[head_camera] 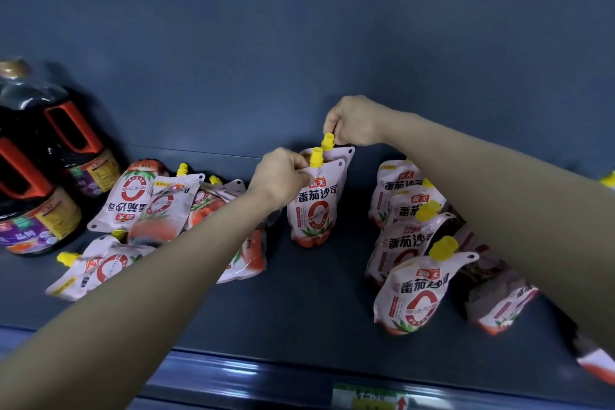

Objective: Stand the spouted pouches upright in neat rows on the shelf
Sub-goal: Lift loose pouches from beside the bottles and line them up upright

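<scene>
White and red spouted pouches with yellow caps sit on a dark grey shelf [299, 293]. Two stand upright one behind the other in the middle. My left hand [279, 176] pinches the top corner of the front pouch [314, 206]. My right hand [354, 121] grips the top of the rear pouch [342, 153] by its spout. To the right a row of upright pouches [409, 289] runs from front to back. On the left lies a jumbled pile of fallen pouches [149, 206].
Two large dark bottles [40, 163] with orange handles stand at the far left. More pouches [499, 306] lie behind my right forearm. The shelf's front rail [253, 376] carries a price label. The back panel is plain grey.
</scene>
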{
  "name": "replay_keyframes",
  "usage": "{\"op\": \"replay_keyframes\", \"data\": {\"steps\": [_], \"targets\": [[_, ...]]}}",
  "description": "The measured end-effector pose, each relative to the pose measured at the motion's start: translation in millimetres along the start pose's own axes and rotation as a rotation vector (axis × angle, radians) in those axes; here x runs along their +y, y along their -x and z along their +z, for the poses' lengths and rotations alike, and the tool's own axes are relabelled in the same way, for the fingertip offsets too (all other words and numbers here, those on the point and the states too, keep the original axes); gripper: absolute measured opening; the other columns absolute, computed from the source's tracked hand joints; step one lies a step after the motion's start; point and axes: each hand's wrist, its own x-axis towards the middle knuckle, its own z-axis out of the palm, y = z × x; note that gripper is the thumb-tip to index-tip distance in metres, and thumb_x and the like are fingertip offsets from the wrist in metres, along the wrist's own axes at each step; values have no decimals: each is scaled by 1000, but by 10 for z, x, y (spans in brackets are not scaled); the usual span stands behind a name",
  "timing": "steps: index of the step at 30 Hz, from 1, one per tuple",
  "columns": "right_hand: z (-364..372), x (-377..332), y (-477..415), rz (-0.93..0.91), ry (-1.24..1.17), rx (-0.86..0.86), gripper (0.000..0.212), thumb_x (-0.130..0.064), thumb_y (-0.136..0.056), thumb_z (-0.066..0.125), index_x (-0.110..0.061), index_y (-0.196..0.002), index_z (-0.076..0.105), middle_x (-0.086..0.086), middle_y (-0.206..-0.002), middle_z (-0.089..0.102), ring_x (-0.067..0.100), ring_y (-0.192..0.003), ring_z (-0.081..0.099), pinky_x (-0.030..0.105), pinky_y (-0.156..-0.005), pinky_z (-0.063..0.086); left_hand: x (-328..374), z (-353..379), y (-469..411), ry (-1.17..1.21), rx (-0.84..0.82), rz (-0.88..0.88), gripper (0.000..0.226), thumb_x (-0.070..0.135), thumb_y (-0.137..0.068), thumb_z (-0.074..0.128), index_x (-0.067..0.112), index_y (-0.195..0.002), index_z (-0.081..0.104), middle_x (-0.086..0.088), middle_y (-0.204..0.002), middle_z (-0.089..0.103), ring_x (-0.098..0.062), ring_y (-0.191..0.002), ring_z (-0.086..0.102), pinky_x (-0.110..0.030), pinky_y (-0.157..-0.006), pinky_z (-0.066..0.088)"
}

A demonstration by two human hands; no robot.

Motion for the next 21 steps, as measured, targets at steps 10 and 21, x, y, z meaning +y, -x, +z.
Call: {"op": "replay_keyframes", "data": {"steps": [10,21], "targets": [[-116,-155,135,-67,0,85,32,3,-85,54,-7,-112,66,12,-112,68,25,-106,62,24,-85,48,12,-58,142,72,-100,24,12,16,-78,71,9,-88,72,1,-88,67,-15,-87,62,-30,-83,49],[-1,-898,115,-357,53,124,27,-10,-87,59,-11,-113,65,6,-116,66,24,-109,59,36,-96,47,-352,-1014,520,41,290,-82,9,18,-81,68,11,-87,68,-6,-81,66,-14,-70,57,-25,-72,45]]}}
